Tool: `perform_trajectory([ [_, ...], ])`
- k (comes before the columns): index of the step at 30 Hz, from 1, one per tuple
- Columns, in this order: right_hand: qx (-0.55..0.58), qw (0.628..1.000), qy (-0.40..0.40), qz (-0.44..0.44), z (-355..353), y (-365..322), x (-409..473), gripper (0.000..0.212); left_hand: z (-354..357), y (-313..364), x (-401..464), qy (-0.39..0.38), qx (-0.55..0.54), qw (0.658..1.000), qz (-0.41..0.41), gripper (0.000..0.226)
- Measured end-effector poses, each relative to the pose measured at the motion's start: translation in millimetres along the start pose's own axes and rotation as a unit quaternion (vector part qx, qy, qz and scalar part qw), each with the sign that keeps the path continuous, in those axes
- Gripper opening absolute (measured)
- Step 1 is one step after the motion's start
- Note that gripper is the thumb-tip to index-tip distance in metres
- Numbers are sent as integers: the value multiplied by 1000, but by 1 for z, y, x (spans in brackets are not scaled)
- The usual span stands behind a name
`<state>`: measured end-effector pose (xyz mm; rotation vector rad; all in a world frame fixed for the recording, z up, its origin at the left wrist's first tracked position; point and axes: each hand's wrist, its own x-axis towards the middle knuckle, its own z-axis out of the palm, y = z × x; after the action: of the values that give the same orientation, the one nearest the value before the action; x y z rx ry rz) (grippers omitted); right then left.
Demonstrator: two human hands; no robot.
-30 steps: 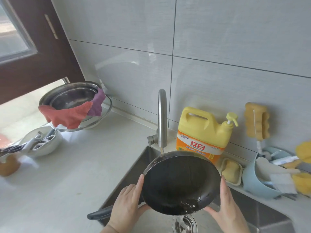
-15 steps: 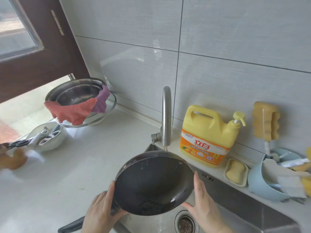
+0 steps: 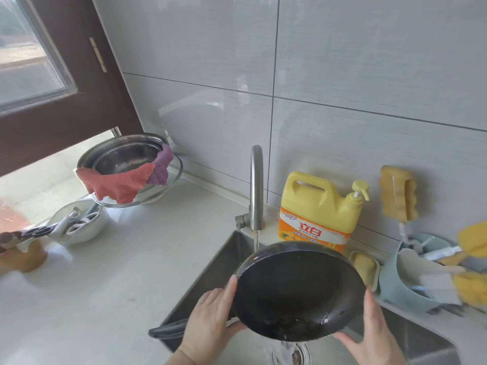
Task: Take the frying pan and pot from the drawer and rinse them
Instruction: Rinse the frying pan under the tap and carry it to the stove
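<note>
A black frying pan (image 3: 297,288) is tilted over the steel sink (image 3: 210,270), its open side toward me. My left hand (image 3: 210,322) grips the pan's left rim where the dark handle (image 3: 168,331) sticks out leftward. My right hand (image 3: 374,335) holds the right rim from below. A thin stream runs from the curved faucet (image 3: 256,188) onto the pan's upper left edge. Water pours off the pan's low front edge toward the drain (image 3: 290,354). No pot for rinsing shows in the sink.
A yellow detergent jug (image 3: 319,209) stands behind the sink, with a soap dish (image 3: 365,264) and a blue holder (image 3: 411,283) of sponges and brushes to its right. At back left, steel bowls (image 3: 123,156) draped with red and purple cloths stand above a bowl of utensils (image 3: 79,225).
The pan was shifted left half a second ago and is now back to the right under the faucet, water spilling off its front edge. Both hands kept their hold on the rim.
</note>
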<state>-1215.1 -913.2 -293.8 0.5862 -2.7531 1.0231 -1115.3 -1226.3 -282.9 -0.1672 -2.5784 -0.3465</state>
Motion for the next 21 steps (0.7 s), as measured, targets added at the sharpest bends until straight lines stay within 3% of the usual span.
perform_trajectory([
  [3,17,999,27,12,-13,8,-9,112,5,17,14,-10,-18,999,24,95],
  [7,55,995,74,23,-22,14,-21,115,8,38,33,-10,-27,998,54,93],
  [12,-6,995,101,20,-44,12,-16,115,9,49,45,0,-42,997,70,102],
  [16,-12,993,118,20,-43,32,-18,108,6,40,44,-31,-45,997,49,133],
  [18,-19,994,98,43,-35,31,-16,119,3,30,40,-44,-47,997,30,134],
  [21,-20,997,-20,78,-19,13,-9,161,-5,13,29,-40,-48,998,10,105],
])
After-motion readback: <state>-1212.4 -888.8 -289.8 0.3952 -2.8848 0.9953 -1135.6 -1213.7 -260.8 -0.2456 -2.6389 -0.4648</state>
